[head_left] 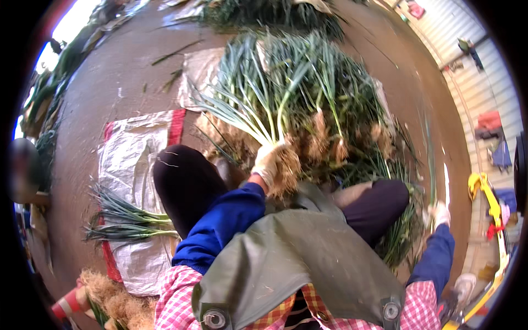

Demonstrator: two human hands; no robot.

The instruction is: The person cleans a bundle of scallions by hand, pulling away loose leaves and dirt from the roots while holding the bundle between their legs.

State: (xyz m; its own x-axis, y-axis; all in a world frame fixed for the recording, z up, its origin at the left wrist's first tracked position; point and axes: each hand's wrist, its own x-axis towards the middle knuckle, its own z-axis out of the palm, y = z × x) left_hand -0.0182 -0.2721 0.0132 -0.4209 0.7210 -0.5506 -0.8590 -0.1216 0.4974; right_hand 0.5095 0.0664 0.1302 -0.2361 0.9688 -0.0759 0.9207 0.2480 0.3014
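Note:
My left hand (267, 164), in a white glove, is closed around a bunch of green onions (265, 122) in front of my knees. Their green leaves fan out away from me, and pale, shaggy roots (287, 171) hang on the near side of the glove. Far out to the right, my right hand (439, 215), also gloved, is closed on a long thin green onion (431, 165) that stands nearly upright. Just beyond my left hand lies a large heap of green onions (341, 77), roots toward me.
To my left, a white woven sack (129, 151) with red edges lies flat, bearing a small bundle of green onions (135, 220). Root ends (118, 300) are piled at the lower left. Another green onion heap (269, 16) lies farther off. A yellow metal frame (501, 242) stands at right. A person (25, 170) is at the left edge.

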